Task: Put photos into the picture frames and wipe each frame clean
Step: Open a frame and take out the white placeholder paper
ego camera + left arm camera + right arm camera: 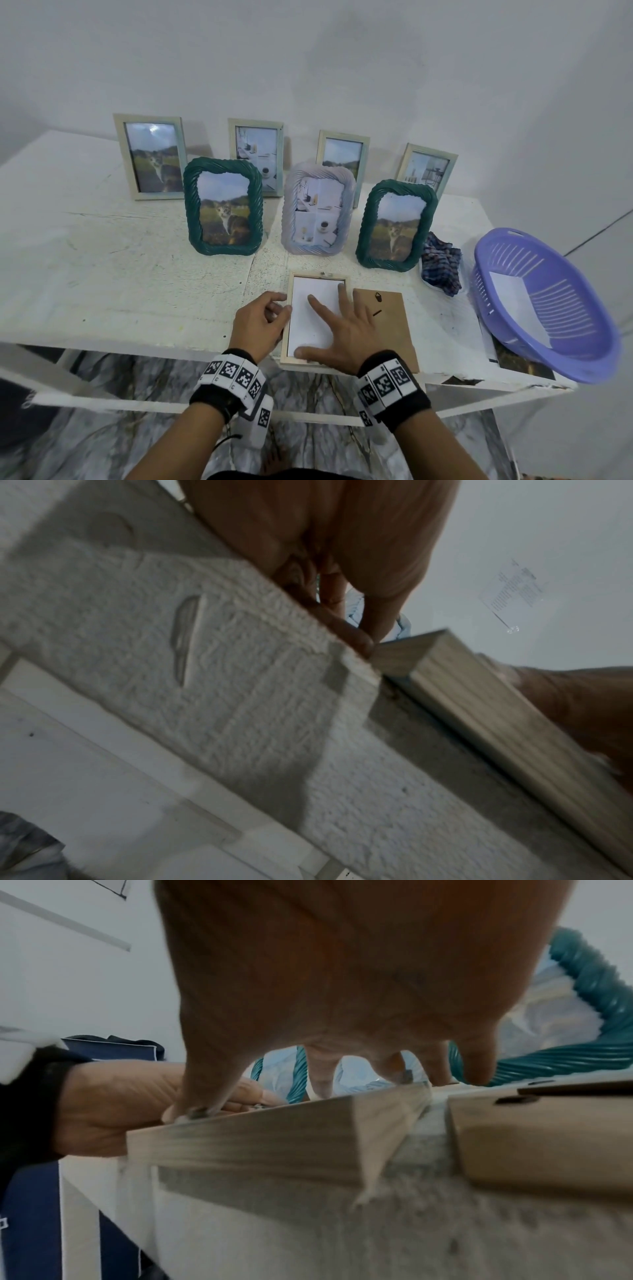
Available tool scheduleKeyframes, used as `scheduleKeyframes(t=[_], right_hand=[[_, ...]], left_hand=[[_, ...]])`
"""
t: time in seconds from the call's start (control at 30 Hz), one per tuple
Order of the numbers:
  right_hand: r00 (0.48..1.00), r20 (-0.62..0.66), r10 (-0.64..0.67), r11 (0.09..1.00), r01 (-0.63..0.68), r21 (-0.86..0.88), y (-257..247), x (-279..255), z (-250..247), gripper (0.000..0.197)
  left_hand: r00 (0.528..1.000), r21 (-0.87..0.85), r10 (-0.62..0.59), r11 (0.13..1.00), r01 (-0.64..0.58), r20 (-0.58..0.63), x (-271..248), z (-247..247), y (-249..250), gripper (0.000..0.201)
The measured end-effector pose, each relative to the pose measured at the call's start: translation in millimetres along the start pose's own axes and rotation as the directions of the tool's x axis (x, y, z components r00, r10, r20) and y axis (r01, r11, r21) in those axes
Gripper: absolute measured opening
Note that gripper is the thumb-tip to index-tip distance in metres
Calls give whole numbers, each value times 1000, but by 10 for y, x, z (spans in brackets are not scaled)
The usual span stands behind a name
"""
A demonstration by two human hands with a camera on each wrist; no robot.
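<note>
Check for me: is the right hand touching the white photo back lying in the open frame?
Touching. The head view shows the right hand spread flat on the white photo back inside the wooden frame.

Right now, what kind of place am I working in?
Probably a plain room at home, set up for a small craft job: a rough white painted table against a bare white wall, a marbled floor below, and a purple plastic basket at the table's edge.

My right hand [346, 329] presses flat on the white photo [317, 310] inside the wooden frame [287, 342]. My left hand [262, 323] grips its left edge, the backing board [390, 325] beside it.
</note>
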State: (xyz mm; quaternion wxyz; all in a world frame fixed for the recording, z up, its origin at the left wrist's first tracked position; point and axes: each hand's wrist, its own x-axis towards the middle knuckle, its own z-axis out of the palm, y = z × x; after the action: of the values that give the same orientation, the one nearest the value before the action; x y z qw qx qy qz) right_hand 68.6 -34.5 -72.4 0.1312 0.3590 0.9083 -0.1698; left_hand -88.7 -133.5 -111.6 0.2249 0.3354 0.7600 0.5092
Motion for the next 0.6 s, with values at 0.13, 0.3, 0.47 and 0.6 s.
scheduleKeyframes(t=[0.13,0.3,0.47,0.6], right_hand=[[999,38,16,999,-15,-39,18,136,0,112],[999,42,11,999,-8,-50,23,175,-18,114],[999,33,26,1000,-26,11,-25,181,-69,123],[998,-38,41,999,-41,-1,-48,165,-80,116]], left_hand=[[1000,15,-2,1000,2,3,4,-10,-17,14],[1000,-2,-16,1000,16,16,3,-9,19,14],[1000,18,-13,1000,13,13,9,-8,6,15],[1000,21,-13,1000,13,7,13,1,6,15]])
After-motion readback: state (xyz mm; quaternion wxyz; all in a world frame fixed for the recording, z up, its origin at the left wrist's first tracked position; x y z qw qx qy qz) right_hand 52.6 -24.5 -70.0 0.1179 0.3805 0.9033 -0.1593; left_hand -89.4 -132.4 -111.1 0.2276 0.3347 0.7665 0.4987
